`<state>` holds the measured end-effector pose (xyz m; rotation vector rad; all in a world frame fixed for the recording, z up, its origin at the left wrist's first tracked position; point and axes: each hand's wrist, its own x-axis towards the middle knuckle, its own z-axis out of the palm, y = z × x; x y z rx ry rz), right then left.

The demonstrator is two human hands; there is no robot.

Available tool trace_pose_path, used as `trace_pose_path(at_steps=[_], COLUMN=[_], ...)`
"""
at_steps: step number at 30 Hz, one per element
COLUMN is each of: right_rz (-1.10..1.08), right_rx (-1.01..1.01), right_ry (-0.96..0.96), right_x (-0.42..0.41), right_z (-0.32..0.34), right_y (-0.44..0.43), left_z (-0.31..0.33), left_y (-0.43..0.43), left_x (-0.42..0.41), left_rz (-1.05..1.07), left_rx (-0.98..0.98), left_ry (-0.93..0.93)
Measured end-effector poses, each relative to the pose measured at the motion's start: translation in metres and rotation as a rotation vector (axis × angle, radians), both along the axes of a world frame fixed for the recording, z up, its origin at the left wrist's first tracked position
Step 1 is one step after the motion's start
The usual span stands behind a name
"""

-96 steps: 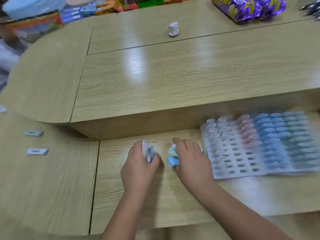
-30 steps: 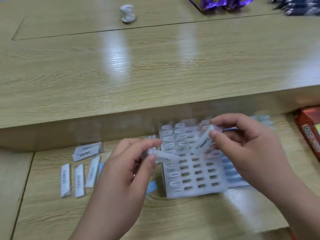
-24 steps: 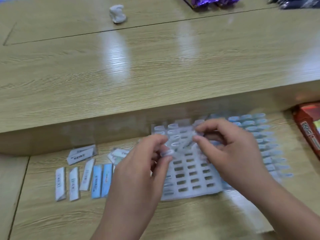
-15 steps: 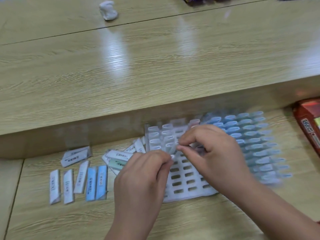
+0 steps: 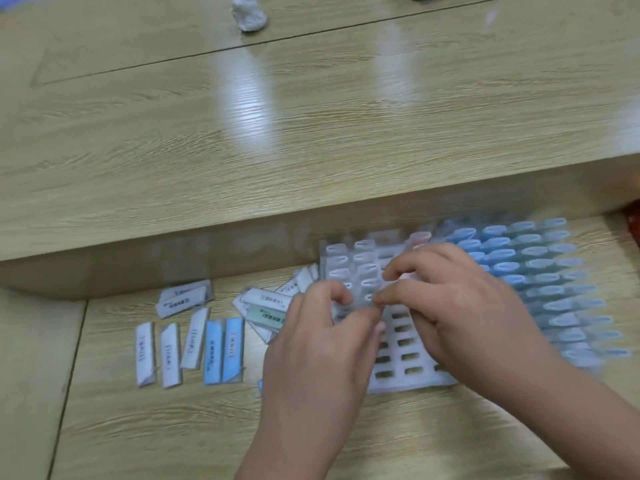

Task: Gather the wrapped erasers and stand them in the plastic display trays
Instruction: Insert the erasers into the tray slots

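The surface carries a white tray, part full. Over the tray, the right hand pinches an eraser into a slot. The left hand is curled; its grip I cannot tell. Next, I think, loose erasers left of the tray need picking up.

Left hand and right hand meet, fingers curled, tips touching

We see a glossy wood-grain counter across the upper frame, streaked with glare, above a lower desk.
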<state>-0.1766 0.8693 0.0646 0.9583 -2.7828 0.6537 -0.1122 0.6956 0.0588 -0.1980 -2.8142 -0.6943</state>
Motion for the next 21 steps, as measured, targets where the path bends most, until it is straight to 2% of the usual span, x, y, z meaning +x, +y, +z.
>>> trace_pose_path(at_steps=[3,5,9,12,14,17,21], right_rz=[-0.049,-0.052,0.061,0.072,0.045,-0.004,-0.114], right_rx=[-0.087,-0.132,-0.060,0.055,0.137,0.283,0.369], right_ry=[0.027,0.022,-0.081,-0.283,-0.354,-0.309,-0.237], right_x=[0.008,0.014,0.024,0.025,0.022,0.020,0.024], right_z=[0.006,0.011,0.011,0.004,-0.004,-0.016,-0.027], right_y=[-0.014,-0.037,-0.106,-0.158,-0.186,-0.219,-0.244], left_z=[0.001,-0.002,-0.013,-0.017,-0.021,-0.028,-0.033], left_y=[-0.016,-0.040,-0.109,-0.151,-0.171,-0.189,-0.197], left_x=[0.012,0.020,0.040,0.053,0.058,0.063,0.063], left_rz=[0.056,0.246,0.639,0.833,0.893,0.873,0.868], left_rx=[0.177,0.278,0.250,0.200,0.142,0.081,0.089], left_ry=[-0.020,-0.004,-0.076,-0.192,-0.293,-0.406,-0.382])
